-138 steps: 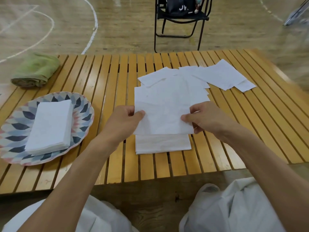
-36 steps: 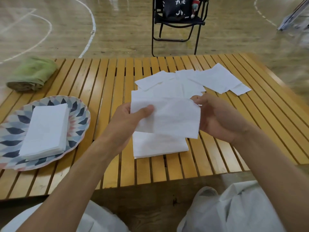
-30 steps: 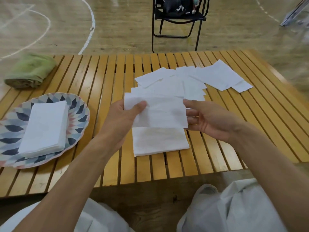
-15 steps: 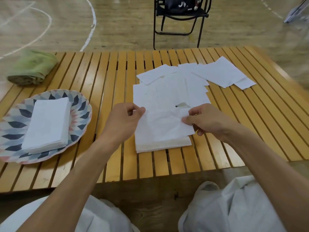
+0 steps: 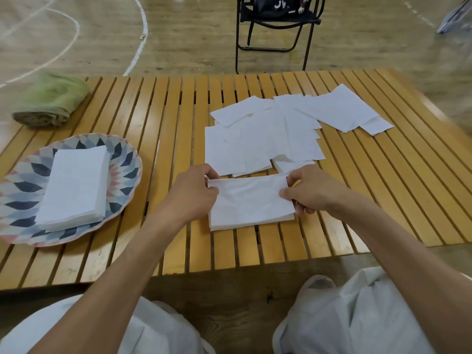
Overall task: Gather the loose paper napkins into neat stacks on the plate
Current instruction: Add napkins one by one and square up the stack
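A folded white napkin [image 5: 249,198] lies on top of a small pile of folded napkins [image 5: 252,221] near the table's front edge. My left hand [image 5: 192,194] pinches its left edge and my right hand [image 5: 310,191] pinches its right edge. Behind them several loose white napkins [image 5: 265,139] lie spread and overlapping across the slats, reaching to the far right. At the left a patterned plate [image 5: 125,172] carries a neat stack of folded napkins [image 5: 75,182].
The slatted wooden table [image 5: 163,118] ends just in front of my knees. A rolled green towel [image 5: 51,99] lies at its far left corner. A black folding chair [image 5: 275,26] stands on the gym floor behind the table.
The napkin I held spread open between both hands is now folded in half and lowered onto the small pile in front of me. Both hands came down with it.
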`<action>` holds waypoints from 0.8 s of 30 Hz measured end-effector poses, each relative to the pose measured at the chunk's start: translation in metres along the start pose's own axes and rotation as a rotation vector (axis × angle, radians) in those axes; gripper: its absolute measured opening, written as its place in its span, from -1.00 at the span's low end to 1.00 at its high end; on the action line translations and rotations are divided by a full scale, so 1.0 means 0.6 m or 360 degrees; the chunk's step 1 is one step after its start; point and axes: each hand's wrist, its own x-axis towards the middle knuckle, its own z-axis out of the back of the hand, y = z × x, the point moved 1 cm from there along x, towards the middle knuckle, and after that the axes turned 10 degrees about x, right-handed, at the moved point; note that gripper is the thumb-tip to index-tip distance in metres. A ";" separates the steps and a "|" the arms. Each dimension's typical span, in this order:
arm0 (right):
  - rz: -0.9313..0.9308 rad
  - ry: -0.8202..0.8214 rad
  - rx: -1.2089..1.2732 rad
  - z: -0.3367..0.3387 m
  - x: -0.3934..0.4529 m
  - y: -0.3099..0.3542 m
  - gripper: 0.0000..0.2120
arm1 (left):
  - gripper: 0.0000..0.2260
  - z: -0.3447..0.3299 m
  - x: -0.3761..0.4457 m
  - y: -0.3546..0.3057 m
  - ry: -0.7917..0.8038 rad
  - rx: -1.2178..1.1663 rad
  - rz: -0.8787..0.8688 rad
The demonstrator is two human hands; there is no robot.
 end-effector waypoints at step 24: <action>0.0114 -0.0211 -0.0396 -0.017 0.013 -0.013 -0.70 | -0.61 -0.020 0.005 0.001 -0.0108 0.0546 -0.0181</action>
